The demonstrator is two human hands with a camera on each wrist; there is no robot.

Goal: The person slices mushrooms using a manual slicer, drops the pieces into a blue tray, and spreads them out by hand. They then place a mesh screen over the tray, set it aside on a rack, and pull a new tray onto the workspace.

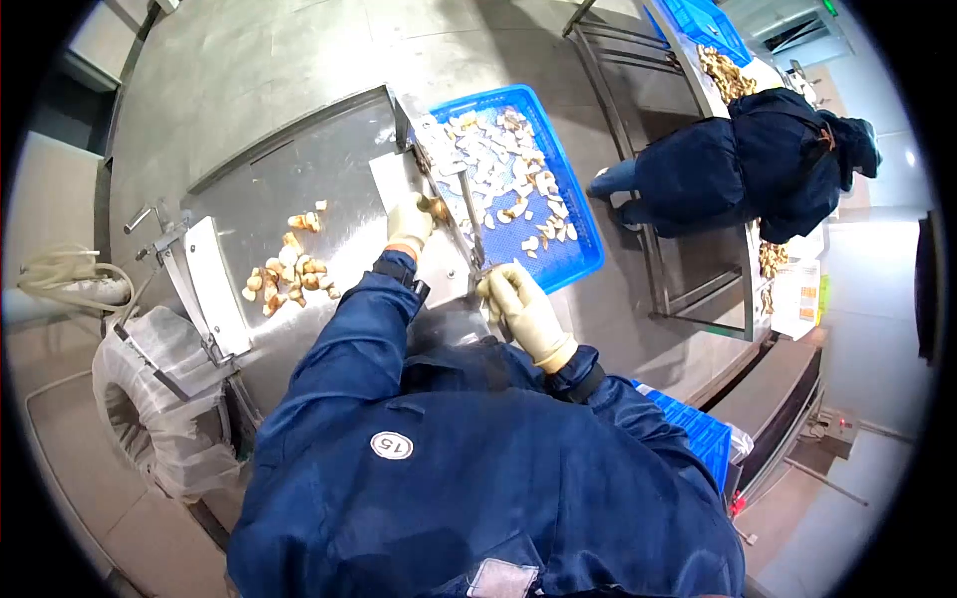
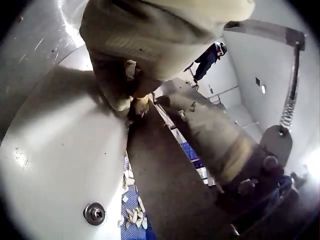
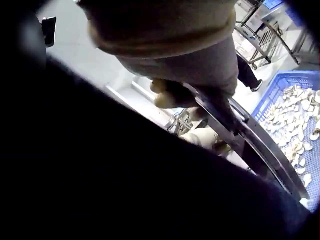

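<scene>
My left hand (image 1: 409, 224), in a pale glove, pinches a tan food piece (image 1: 436, 207) against the long lever blade (image 1: 469, 214) mounted at the edge of the steel table (image 1: 259, 90). In the left wrist view the gloved fingers (image 2: 120, 95) hold the piece (image 2: 141, 104) at the cutter's edge. My right hand (image 1: 518, 304) grips the lever's handle end, near my body. The right wrist view shows that hand (image 3: 200, 65) wrapped round the bar (image 3: 250, 135), with the left hand (image 3: 200, 136) beyond it. A blue crate (image 1: 583, 239) of pale cut slices sits under the blade.
A pile of uncut tan pieces (image 1: 289, 274) lies on the table to my left. A plastic-wrapped unit (image 1: 150, 399) stands at the lower left. Another person in blue (image 1: 758, 159) works at a rack at the upper right. A second blue crate (image 1: 688, 429) is by my right side.
</scene>
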